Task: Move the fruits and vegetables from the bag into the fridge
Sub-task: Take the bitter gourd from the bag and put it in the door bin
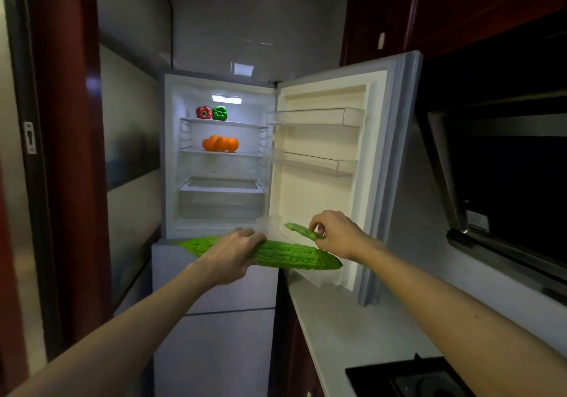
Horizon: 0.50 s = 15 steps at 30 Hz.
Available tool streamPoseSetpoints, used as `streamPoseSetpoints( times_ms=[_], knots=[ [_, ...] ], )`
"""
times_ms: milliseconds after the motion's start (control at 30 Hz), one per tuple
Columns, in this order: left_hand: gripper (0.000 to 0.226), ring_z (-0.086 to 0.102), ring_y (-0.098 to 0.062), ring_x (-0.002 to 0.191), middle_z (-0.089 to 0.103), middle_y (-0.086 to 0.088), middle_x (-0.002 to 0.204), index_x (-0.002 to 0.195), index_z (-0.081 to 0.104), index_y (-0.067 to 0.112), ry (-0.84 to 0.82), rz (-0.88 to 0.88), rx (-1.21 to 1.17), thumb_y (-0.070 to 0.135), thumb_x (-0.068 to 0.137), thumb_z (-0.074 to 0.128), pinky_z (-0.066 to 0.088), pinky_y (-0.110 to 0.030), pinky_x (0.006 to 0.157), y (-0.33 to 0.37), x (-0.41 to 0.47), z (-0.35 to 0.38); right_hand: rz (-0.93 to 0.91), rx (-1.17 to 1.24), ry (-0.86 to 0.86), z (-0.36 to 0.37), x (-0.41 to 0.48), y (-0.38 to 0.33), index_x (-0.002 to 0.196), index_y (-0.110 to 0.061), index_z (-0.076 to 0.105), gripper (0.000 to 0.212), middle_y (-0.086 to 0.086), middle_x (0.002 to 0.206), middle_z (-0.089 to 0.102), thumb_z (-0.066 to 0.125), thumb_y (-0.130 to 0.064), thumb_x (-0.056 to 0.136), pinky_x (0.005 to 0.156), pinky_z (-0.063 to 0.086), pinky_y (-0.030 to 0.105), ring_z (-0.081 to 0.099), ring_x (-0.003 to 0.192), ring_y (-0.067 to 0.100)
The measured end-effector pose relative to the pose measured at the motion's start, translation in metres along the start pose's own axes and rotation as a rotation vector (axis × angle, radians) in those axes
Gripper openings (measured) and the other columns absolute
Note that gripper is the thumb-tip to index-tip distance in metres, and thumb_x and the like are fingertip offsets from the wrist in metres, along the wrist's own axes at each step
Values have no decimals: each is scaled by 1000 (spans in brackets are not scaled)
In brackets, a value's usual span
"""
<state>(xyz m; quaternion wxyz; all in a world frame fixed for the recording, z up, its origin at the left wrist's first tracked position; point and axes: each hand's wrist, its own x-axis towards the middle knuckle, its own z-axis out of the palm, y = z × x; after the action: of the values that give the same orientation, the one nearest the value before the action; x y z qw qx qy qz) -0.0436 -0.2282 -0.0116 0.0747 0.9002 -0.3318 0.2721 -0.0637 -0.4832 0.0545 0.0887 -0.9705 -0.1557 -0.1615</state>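
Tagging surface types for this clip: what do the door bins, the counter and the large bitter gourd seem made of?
Door bins: clear glossy plastic; the door liner shows through them. Counter: white, smooth, low sheen, stone or laminate, cannot tell which. Large bitter gourd: ridged, warty green skin, faintly shiny; real or a replica is unclear.

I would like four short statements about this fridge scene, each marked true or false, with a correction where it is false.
1. The fridge door stands open. True.
2. The oranges lie on the top shelf. False: they lie on the shelf below the red pepper and the green pepper.
3. The left hand grips a long gourd. True.
4. The right hand holds nothing. False: it pinches a smaller gourd.
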Motion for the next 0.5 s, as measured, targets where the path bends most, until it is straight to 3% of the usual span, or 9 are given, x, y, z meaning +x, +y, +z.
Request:
streamPoseSetpoints(
  times_ms=[133, 500],
  knots=[
    [42, 55, -28, 95, 58, -7, 104, 123, 51, 13, 49, 6, 0, 22, 85, 65, 46, -42, 75, -15, 9, -2, -30, -19, 20, -3, 22, -4, 108, -17, 67, 26, 0, 100, 57, 61, -10, 83, 77, 53, 40, 57, 90, 19],
    [43, 53, -27, 104, 58, -8, 111, 125, 51, 12, 85, 12, -24, 21, 85, 65, 44, -38, 84, -74, 29, 12, -26, -67, 50, 12, 82, -20, 109, -16, 67, 27, 2, 102, 58, 64, -9, 83, 76, 54, 41, 57, 88, 19]
  ],
)
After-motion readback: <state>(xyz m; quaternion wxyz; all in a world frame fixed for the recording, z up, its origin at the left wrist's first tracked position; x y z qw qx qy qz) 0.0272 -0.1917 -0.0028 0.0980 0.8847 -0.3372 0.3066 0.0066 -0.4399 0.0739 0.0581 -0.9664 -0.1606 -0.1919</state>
